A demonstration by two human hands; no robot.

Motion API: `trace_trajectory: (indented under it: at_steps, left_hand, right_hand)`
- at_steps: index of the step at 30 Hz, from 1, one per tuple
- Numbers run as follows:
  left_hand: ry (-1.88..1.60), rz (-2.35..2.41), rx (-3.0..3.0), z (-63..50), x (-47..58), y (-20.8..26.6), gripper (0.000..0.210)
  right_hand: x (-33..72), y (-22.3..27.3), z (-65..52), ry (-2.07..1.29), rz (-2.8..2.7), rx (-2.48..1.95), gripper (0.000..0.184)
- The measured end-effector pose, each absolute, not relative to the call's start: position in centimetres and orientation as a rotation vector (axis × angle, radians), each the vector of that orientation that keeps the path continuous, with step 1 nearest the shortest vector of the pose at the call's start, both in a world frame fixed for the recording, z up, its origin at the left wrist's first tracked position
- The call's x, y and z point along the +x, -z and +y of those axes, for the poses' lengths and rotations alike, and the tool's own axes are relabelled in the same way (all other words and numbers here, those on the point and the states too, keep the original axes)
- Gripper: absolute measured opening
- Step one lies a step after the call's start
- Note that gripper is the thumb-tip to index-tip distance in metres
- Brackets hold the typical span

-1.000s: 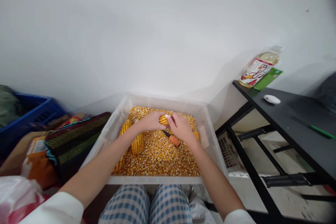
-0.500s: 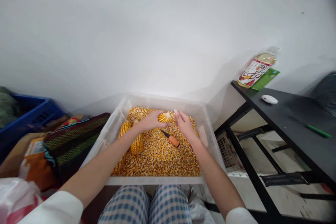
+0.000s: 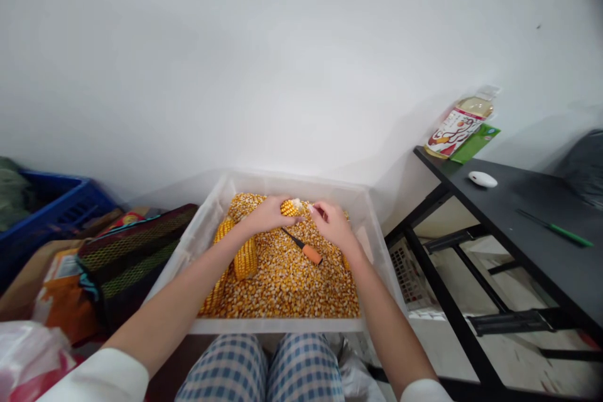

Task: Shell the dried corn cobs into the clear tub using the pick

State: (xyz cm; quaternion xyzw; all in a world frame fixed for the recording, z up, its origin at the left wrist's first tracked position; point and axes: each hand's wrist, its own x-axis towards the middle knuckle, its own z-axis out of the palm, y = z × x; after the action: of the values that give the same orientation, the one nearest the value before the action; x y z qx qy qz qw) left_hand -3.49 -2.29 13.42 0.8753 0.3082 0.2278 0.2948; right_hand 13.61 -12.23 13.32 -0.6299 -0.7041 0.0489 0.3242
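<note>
Before a white wall, reaching into a translucent bin of loose kernels. Gripping a partly bared corn cob over them with the curled left hand. Holding the loosely bent right hand beside the bared end; cannot tell whether pinching anything. Below, an orange-handled tool on the kernels; at left, other cobs.

It looks like a home's storage corner, against a plain white wall. A blue crate, a mesh bag and a plastic bag crowd the left; a labelled bottle stands on the right-hand surface.
</note>
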Motion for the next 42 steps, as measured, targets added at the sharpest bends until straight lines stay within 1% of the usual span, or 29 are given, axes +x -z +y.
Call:
trace_trajectory:
  at_steps: [3, 6, 8, 12, 15, 19, 22, 23, 26, 28, 32, 37, 42]
  left_hand:
    - [-0.646, 1.006, 2.249, -1.4, -3.6, -12.6, 0.058]
    - [-0.649, 1.077, 2.105, -0.5, -3.9, -12.1, 0.063]
    - [-0.647, 1.023, 2.022, -0.1, -4.0, -12.0, 0.065]
    - [-0.699, 0.930, 1.865, -0.1, -4.2, -12.2, 0.067]
    - [-0.756, 0.882, 1.726, -0.2, -4.1, -12.3, 0.065]
    - [-0.899, 0.938, 1.599, 0.1, -4.4, -12.4, 0.064]
    - [-1.023, 1.016, 1.550, 0.5, -4.8, -12.4, 0.065]
    - [-1.038, 1.033, 1.536, 0.7, -4.9, -12.3, 0.065]
    - [-1.001, 1.018, 1.495, 0.9, -4.9, -11.3, 0.064]
    - [-0.957, 0.985, 1.462, 1.0, -4.6, -10.2, 0.061]
    - [-0.769, 0.982, 1.339, 2.1, -3.6, -8.0, 0.062]
    - [-0.676, 1.050, 1.327, 4.5, -1.4, -6.8, 0.063]
    - [-0.607, 1.079, 1.261, 5.0, 0.7, -5.4, 0.043]
  right_hand:
    - [14.5, -10.9, -11.7, -0.362, -2.033, -1.931, 0.044]
    - [15.0, -7.6, -11.0, -0.664, -2.187, -2.167, 0.043]
    - [14.7, -6.0, -10.6, -0.720, -2.220, -2.212, 0.043]
    - [13.1, -4.6, -10.1, -0.698, -2.228, -2.203, 0.030]
    - [12.6, -5.0, -10.0, -0.716, -2.238, -2.214, 0.023]
    - [14.0, -7.7, -10.9, -0.766, -2.138, -2.247, 0.023]
    - [15.6, -10.3, -12.8, -0.533, -1.894, -2.261, 0.024]
    - [15.9, -11.0, -13.6, -0.506, -1.828, -2.215, 0.026]
    - [15.8, -12.1, -15.9, -0.510, -1.723, -2.018, 0.031]
    - [14.9, -12.1, -16.5, -0.543, -1.673, -1.965, 0.033]
    - [13.2, -12.0, -15.1, -0.567, -1.617, -2.030, 0.034]
    - [12.6, -12.3, -12.1, -0.581, -1.608, -2.186, 0.027]
    - [11.4, -11.6, -11.4, -0.491, -1.591, -2.165, 0.026]
